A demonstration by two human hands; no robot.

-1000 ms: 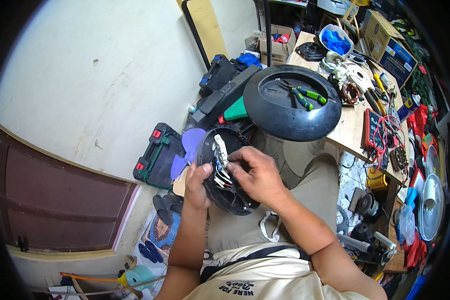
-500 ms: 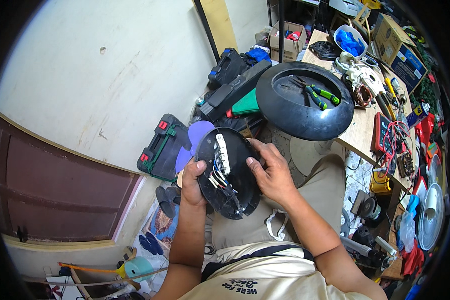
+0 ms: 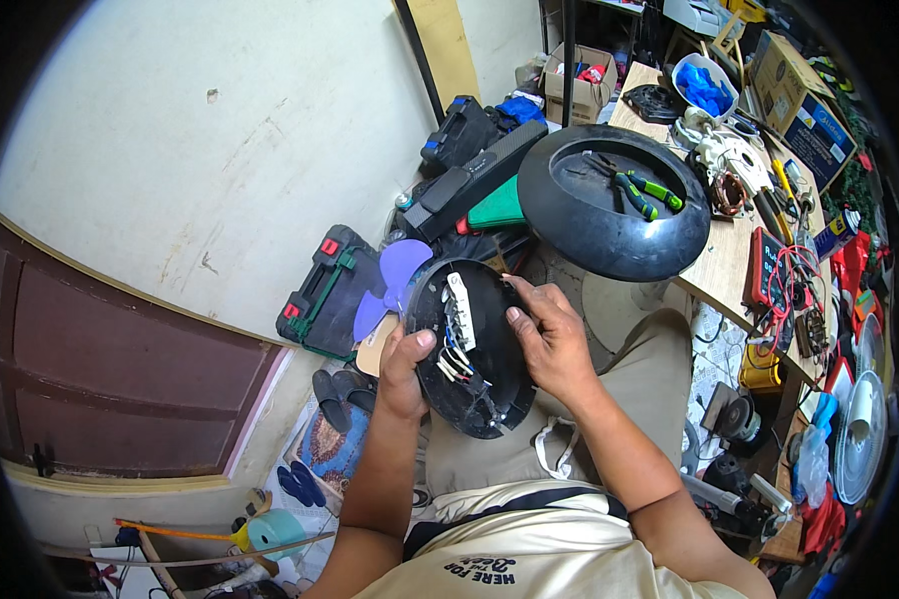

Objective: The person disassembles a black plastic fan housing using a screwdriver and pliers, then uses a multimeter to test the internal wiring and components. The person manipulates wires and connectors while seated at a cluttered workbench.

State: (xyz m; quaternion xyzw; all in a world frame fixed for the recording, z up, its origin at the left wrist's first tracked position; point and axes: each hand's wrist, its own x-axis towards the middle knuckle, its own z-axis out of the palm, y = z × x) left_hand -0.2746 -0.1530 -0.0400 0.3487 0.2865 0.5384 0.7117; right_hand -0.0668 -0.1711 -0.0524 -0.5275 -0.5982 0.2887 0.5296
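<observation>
I hold a round black fan housing [image 3: 489, 354] over my lap, its hollow inside facing me. Inside it sit a white switch strip [image 3: 460, 311] and several loose wires [image 3: 454, 364] with white sleeves. My left hand [image 3: 406, 371] is closed on the left rim, thumb on top and fingers hidden beneath. My right hand [image 3: 552, 339] grips the upper right rim, its thumb at the inner edge. Beyond the housing stands a large black round base [image 3: 619, 250] with green-handled pliers [image 3: 637, 190] lying in its hollow. A purple fan blade [image 3: 405, 268] shows at the left.
An open tool case [image 3: 320, 290] leans by the wall at left. On the right, a wooden table [image 3: 711, 262] bears a red multimeter [image 3: 766, 268], a white motor part [image 3: 731, 155] and a tub with blue stuff [image 3: 704, 88]. Slippers [image 3: 330, 399] lie on the floor.
The housing and both hands have shifted slightly to the right in the picture, and the housing is turned a little. Both hands keep their hold on its rim.
</observation>
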